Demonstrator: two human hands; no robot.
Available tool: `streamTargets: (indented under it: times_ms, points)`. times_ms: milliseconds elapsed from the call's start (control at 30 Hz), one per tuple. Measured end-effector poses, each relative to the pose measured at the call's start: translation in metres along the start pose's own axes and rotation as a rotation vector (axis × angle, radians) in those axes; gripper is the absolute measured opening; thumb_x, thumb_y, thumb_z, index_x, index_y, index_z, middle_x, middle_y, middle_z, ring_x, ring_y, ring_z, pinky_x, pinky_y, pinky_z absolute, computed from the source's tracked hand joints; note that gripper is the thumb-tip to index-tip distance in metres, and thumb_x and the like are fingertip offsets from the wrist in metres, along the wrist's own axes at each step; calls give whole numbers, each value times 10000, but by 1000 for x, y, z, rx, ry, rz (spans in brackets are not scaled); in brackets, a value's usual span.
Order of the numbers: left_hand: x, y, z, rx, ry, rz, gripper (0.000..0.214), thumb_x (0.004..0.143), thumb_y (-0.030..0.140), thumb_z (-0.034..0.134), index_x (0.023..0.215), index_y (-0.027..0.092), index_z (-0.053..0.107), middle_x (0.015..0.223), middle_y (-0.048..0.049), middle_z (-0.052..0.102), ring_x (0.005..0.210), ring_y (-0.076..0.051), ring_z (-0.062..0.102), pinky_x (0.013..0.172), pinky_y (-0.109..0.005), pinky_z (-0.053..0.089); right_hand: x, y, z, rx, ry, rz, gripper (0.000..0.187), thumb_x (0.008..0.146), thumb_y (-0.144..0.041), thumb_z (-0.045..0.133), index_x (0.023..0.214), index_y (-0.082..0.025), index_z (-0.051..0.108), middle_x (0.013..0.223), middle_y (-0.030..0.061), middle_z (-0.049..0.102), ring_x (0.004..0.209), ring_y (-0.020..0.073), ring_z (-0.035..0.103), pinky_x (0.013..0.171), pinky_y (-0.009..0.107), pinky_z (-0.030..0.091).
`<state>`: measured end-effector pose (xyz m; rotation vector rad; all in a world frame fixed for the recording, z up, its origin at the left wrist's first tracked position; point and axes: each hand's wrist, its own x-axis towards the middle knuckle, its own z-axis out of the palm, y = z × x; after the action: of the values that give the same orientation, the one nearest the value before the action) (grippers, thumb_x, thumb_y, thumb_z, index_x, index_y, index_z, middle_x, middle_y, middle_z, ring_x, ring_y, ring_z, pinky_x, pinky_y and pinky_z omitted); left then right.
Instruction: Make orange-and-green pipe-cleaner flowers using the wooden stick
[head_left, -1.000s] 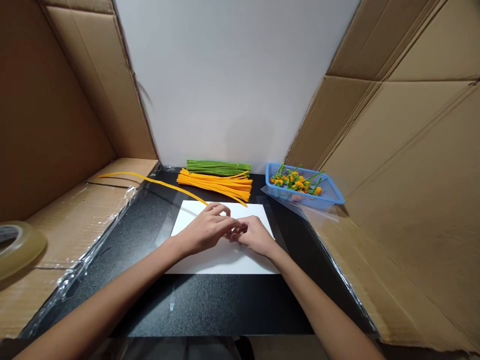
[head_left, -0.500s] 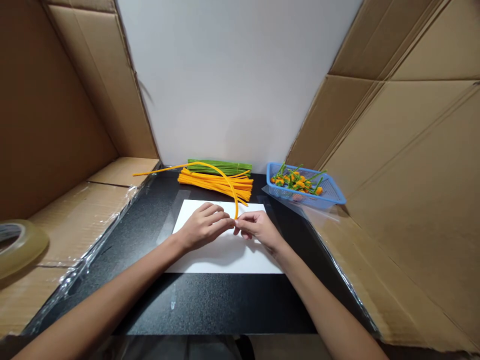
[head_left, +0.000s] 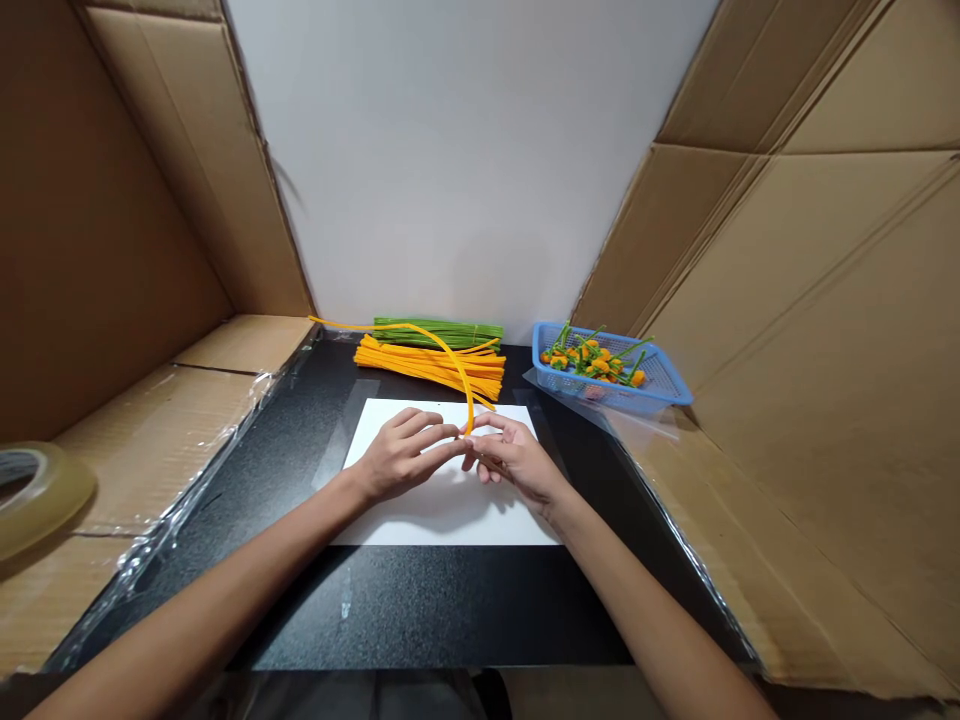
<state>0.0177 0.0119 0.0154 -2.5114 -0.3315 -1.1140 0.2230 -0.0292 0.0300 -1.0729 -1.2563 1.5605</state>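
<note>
My left hand [head_left: 401,458] and my right hand [head_left: 511,455] meet over a white sheet of paper [head_left: 442,510] on the black table [head_left: 420,610]. Both pinch the near end of one long orange pipe cleaner [head_left: 439,350], which arcs up from my fingertips and runs back to the left. Behind the sheet lies a pile of orange pipe cleaners [head_left: 435,365], and behind that a bundle of green pipe cleaners [head_left: 439,332].
A blue basket [head_left: 660,385] with several small orange-and-green pipe-cleaner flowers [head_left: 592,360] stands at the back right on a clear plastic sheet. A roll of clear tape [head_left: 37,490] lies on the cardboard at the left. Cardboard walls enclose both sides.
The long orange pipe cleaner lay low, stretching left; now it is raised into an arc with its far end swung nearer the piles. My fingertips shifted slightly at its near end.
</note>
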Motion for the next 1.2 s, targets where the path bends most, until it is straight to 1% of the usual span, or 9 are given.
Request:
streamTargets:
  times_ms: [200, 333, 467, 600, 767, 867, 967, 1067, 1200]
  points:
    - [1, -4, 0, -2, -56, 19, 178, 918, 136, 575, 1089, 187, 588, 926, -41, 723, 821, -165, 607, 743, -302, 423, 0, 1, 3, 26, 15, 11, 295, 740, -408, 733, 906, -179, 648, 708, 26, 716, 607, 144, 670, 548, 214, 435]
    - [2, -4, 1, 31, -101, 0, 96, 951, 186, 542, 1036, 181, 586, 910, -42, 712, 791, -163, 591, 718, -309, 402, 1, 0, 4, -38, 118, -135, 240, 718, -368, 762, 842, -172, 700, 823, 28, 708, 739, 140, 646, 675, 240, 467]
    - [4, 0, 4, 14, -131, -130, 75, 954, 172, 517, 929, 170, 588, 833, -35, 694, 778, -172, 578, 690, -315, 385, 0, -2, 4, -208, 200, -287, 210, 735, -369, 754, 818, -179, 718, 806, 32, 710, 749, 167, 635, 698, 279, 476]
    - [4, 5, 10, 50, -153, -274, 109, 939, 183, 521, 866, 164, 600, 776, -49, 676, 731, -192, 556, 658, -334, 378, -3, -2, 8, -567, 307, -490, 61, 775, -250, 708, 779, -191, 721, 780, 34, 725, 711, 174, 633, 648, 286, 457]
    - [-2, 8, 18, 46, -49, -457, 109, 902, 201, 550, 853, 157, 636, 793, -77, 706, 749, -218, 600, 695, -351, 427, -7, 2, 14, -723, 266, -686, 149, 838, -146, 618, 895, -219, 734, 857, 23, 755, 705, 159, 641, 614, 278, 443]
    - [-4, 10, 20, -94, 38, -631, 100, 878, 220, 573, 853, 164, 652, 799, -65, 717, 744, -205, 624, 726, -344, 447, -8, 5, 15, -661, 248, -702, 165, 854, -160, 618, 950, -227, 735, 954, 35, 768, 679, 147, 655, 546, 260, 433]
    - [0, 16, 18, -331, 103, -872, 136, 883, 281, 593, 837, 173, 661, 776, -34, 711, 717, -172, 623, 685, -300, 435, -8, 5, 15, -595, 214, -708, 151, 859, -178, 626, 940, -230, 742, 1035, 54, 763, 760, 168, 693, 564, 257, 472]
    - [7, 20, 17, -662, 159, -1097, 198, 859, 360, 649, 822, 168, 683, 771, -28, 711, 732, -164, 631, 681, -278, 435, -8, 4, 15, -479, 202, -669, 130, 859, -217, 649, 935, -237, 753, 1037, 64, 761, 804, 190, 708, 655, 287, 528]
    - [11, 20, 20, -1139, 242, -1249, 240, 774, 385, 745, 819, 153, 708, 810, -41, 723, 768, -165, 640, 751, -277, 464, -6, 4, 14, -164, 147, -524, 115, 822, -305, 716, 913, -247, 757, 1049, 60, 752, 688, 166, 698, 673, 310, 541]
